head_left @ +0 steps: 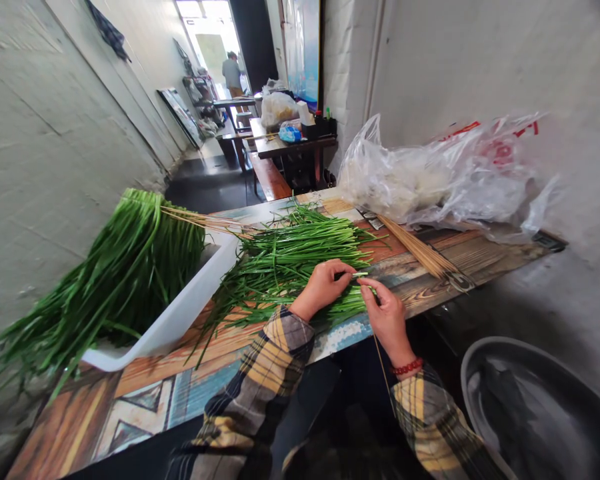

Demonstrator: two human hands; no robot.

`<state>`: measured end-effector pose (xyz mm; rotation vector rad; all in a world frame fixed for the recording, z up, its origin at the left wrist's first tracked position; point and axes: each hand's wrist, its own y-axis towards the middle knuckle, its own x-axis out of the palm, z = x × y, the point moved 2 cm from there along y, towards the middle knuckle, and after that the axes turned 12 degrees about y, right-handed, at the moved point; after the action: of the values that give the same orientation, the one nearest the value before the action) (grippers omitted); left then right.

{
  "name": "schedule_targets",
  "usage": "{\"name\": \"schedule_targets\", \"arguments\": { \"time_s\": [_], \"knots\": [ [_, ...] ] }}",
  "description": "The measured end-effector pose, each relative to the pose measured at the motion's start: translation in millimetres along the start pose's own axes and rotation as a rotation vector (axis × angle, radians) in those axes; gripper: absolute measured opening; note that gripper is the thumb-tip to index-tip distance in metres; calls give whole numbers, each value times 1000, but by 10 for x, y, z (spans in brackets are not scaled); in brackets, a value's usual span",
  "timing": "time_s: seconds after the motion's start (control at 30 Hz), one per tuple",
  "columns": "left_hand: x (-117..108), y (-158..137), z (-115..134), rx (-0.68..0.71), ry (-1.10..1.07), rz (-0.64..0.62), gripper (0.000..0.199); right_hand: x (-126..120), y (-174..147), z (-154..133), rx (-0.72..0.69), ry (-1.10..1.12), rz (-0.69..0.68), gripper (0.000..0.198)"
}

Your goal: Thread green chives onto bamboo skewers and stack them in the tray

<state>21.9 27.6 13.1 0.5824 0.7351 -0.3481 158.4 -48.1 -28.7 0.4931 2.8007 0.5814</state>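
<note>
My left hand (329, 285) pinches garlic chives, their pale cut ends (361, 274) poking out past the thumb and forefinger. Close beside it, my right hand (387, 317) is closed on a thin bamboo skewer (381, 363), which hangs down past the wrist toward my lap. The skewer's tip is hidden among the fingers and stalks. Under and beyond both hands, a loose pile of green garlic chives (300, 247) lies on the table, pale ends to the right. At the left, chives threaded on skewers (145, 260) rest in a white tray (163, 333).
A bundle of bamboo skewers (415, 247) lies on the patterned wooden table (205, 393) at the right. Behind it sits a clear plastic bag (430, 177). A grey basin (535, 413) stands low at right. Farther off are tables, a bench (269, 175) and a person (233, 72).
</note>
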Motion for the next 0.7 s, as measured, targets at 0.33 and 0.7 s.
{"name": "schedule_targets", "arguments": {
  "time_s": [0.33,0.7],
  "knots": [
    [59,-3,-36,-36,0,6,10,5,3,2,-17,-2,-24,28],
    [48,4,-20,-20,-1,16,11,15,12,3,-30,-5,-19,28]
  ]
}}
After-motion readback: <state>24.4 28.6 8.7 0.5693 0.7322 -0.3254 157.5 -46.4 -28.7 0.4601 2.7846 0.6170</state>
